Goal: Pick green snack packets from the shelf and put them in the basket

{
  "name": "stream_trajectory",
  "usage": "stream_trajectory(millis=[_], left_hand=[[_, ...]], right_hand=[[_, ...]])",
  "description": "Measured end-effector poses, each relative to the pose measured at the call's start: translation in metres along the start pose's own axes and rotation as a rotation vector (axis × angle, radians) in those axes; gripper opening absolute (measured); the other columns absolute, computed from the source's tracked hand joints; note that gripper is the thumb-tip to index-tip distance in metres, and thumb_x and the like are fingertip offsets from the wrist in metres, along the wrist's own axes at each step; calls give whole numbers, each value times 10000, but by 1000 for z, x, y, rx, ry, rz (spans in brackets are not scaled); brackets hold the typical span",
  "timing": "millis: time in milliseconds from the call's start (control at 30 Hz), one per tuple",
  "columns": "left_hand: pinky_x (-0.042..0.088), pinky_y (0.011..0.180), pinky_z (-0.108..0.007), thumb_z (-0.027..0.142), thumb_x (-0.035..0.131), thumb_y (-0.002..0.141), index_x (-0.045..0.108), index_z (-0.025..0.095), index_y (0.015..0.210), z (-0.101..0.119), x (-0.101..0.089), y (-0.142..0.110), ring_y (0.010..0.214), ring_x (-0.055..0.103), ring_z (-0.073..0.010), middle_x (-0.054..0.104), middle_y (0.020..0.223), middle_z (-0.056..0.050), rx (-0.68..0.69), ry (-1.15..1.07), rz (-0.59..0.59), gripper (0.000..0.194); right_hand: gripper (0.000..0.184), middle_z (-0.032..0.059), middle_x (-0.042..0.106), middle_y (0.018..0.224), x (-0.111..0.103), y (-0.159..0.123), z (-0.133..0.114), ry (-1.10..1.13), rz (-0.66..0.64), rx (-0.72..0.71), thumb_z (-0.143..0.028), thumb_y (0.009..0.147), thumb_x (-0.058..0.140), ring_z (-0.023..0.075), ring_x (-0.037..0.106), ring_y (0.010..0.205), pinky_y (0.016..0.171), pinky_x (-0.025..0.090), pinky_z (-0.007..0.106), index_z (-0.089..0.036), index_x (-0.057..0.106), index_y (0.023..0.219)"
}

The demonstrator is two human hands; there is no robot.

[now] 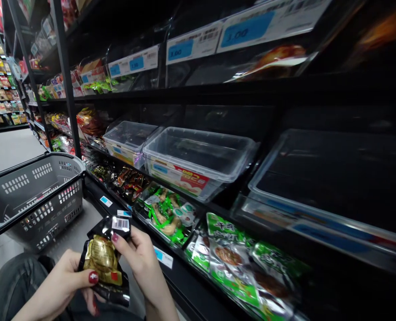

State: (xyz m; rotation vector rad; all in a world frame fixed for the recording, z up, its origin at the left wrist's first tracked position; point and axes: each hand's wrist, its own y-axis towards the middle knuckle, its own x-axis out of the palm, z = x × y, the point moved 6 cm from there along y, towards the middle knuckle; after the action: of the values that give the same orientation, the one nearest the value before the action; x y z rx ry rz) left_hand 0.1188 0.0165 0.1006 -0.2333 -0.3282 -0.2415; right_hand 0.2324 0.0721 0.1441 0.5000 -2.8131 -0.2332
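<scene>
Held black-and-gold packet [102,256] between both hands, in the air, just short of the bottom shelf's [189,278] front edge. Had gold face showing, white barcode label [120,224] at its top right corner, small red square [114,276] near its bottom edge. Pinched lower left edge with left hand [67,273], thumb flat on the front, other fingers curled underneath. Pinched upper right edge with right hand [140,254], thumb pressed beside the label, fingers bent behind. Could not make out right fingertips.

Saw gray basket [51,232] on floor [4,147] at left, right corner just beside the bottom shelf's front edge. Saw dark trouser leg [14,285] below it, near left forearm. Spotted price tags [163,257] along that same front edge, one just right of the right hand.

Logged on bottom shelf, far end to near end: dark packets [131,183], green-trimmed packets [164,214], green-and-silver packets [234,263]. Logged clear bins [229,174] along the middle shelf's [222,204] front edge, center one with red-and-yellow label [193,177] on its front wall. Noted blue-and-white price cards [246,33] along the upper shelf's [144,95] front edge, contents blurred toward the right end.
</scene>
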Motion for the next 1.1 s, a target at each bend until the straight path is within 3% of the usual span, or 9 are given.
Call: stream_trajectory(millis=[200, 400, 500, 633, 767, 867, 967, 1033, 1100], left_hand=[[470, 383, -170, 410, 782, 558, 727, 50, 680, -22, -3, 6, 337, 553, -85, 680, 525, -88, -122, -148, -91, 384], [461, 388, -174, 441, 771, 559, 726, 55, 647, -21, -2, 7, 339, 537, -82, 676, 516, -95, -124, -114, -113, 399], [465, 430, -199, 400, 734, 626, 733, 101, 601, -9, -2, 5, 375, 572, -112, 693, 521, -71, -19, 51, -49, 300], [472, 524, -220, 256, 646, 732, 719, 174, 503, 12, 1, -3, 461, 636, -159, 686, 465, -22, 187, 439, 38, 254], [475, 551, -219, 259, 613, 758, 724, 209, 526, 25, 6, -13, 473, 648, -164, 695, 480, -7, 299, 695, 104, 262], [468, 521, -209, 271, 593, 772, 715, 215, 534, 30, 6, -20, 456, 642, -158, 688, 468, -8, 382, 865, 172, 274], [451, 483, -199, 251, 568, 789, 710, 207, 559, 31, 11, -22, 450, 644, -158, 697, 487, -20, 443, 994, 129, 274], [449, 473, -194, 251, 558, 796, 701, 205, 553, 31, 14, -22, 442, 643, -156, 697, 487, -21, 451, 1018, 107, 286], [454, 472, -194, 272, 558, 795, 686, 204, 525, 34, 14, -21, 428, 637, -155, 685, 458, -14, 430, 981, 161, 306]], right_hand=[[245, 3, 540, 621, 1, -6, 1, -104, -21, 1, -381, 752, 600, 122, 460, 578, 537, 401, 232, -138, 609, 727], [261, 22, 568, 638, -1, -8, -1, -182, -19, -49, -399, 766, 580, 153, 511, 605, 562, 438, 256, -146, 647, 760], [260, 55, 636, 744, -8, -10, -2, -259, 10, -164, -398, 755, 594, 196, 560, 713, 655, 465, 294, -179, 694, 852], [319, 83, 674, 950, -20, -11, 2, -247, 65, -247, -442, 708, 637, 255, 579, 890, 815, 449, 370, -228, 708, 933], [311, 72, 672, 802, -18, -6, 8, -167, 0, -254, -477, 712, 619, 226, 589, 764, 728, 461, 341, -202, 719, 818], [322, 59, 662, 734, -12, 2, 15, -16, -66, -190, -483, 712, 617, 204, 586, 706, 677, 461, 314, -186, 708, 798], [379, 64, 670, 748, -4, 10, 24, 141, -128, -89, -506, 682, 635, 208, 593, 715, 686, 464, 320, -169, 698, 844], [403, 67, 672, 755, -1, 13, 28, 189, -140, -59, -516, 660, 645, 211, 594, 714, 701, 463, 329, -161, 695, 842], [398, 65, 672, 765, 0, 16, 30, 220, -137, -39, -508, 653, 650, 210, 593, 717, 718, 461, 333, -160, 692, 841]])
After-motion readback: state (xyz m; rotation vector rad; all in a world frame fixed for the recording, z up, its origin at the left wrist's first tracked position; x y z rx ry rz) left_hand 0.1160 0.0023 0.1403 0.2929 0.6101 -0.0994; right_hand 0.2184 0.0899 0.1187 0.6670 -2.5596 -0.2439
